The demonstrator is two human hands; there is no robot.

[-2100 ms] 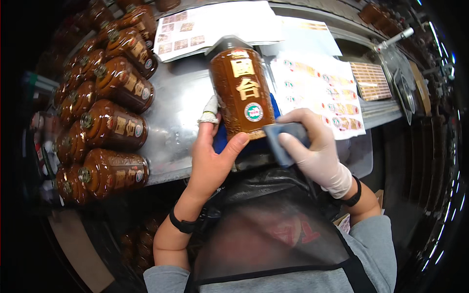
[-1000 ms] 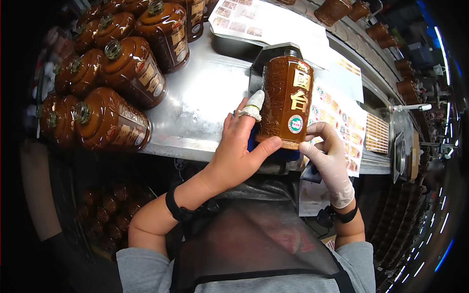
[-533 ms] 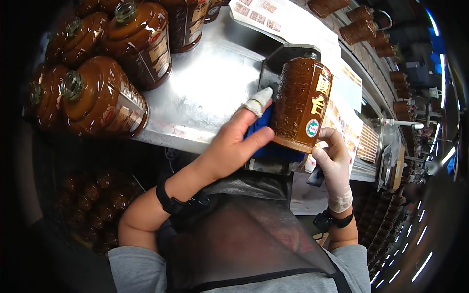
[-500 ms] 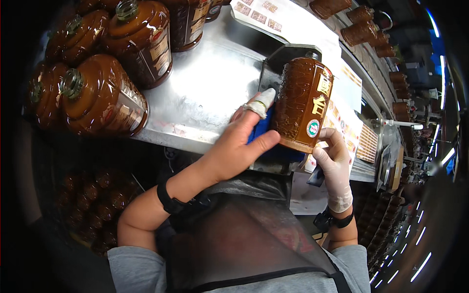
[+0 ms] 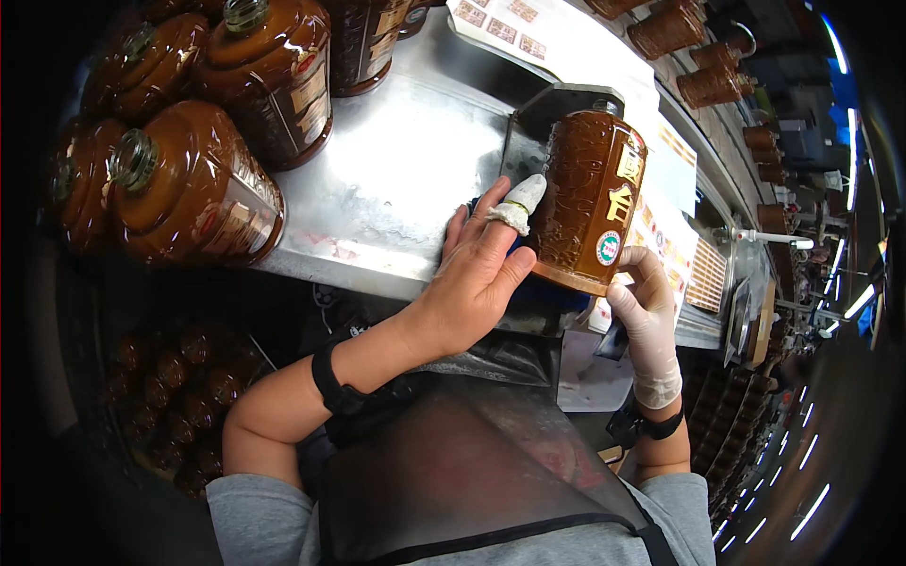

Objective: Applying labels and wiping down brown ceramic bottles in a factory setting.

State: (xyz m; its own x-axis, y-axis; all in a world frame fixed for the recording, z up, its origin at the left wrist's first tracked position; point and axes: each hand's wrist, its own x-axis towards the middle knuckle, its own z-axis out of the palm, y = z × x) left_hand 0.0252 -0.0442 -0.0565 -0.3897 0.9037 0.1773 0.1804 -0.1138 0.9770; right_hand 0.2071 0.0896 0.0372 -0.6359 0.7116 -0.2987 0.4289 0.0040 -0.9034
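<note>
A glossy brown bottle (image 5: 587,208) with gold characters and a round green-and-white sticker (image 5: 608,247) lies tilted in a dark metal holder (image 5: 530,141), its neck pointing away from me. My left hand (image 5: 479,269) is bare except for a white wrap on one finger. Its fingers are stretched out beside the bottle's lower left side, over a blue pad, with the thumb near the base. My right hand (image 5: 649,316), in a thin whitish glove, has thumb and fingers closed at the bottle's lower right edge. A small dark flat piece (image 5: 612,341) shows beneath its palm; whether it is held is unclear.
Several brown bottles (image 5: 203,193) stand at the left of the metal table (image 5: 392,170). Label sheets (image 5: 552,42) lie at the back and right, with a gold-patterned sheet (image 5: 708,276) farther right. More brown bottles (image 5: 713,85) line the far right; others sit low at left.
My left hand has shifted slightly, its fingers spreading more beside the bottle. The bottle has turned a little, while my right hand stays at its lower edge. Bottles at the far right have moved.
</note>
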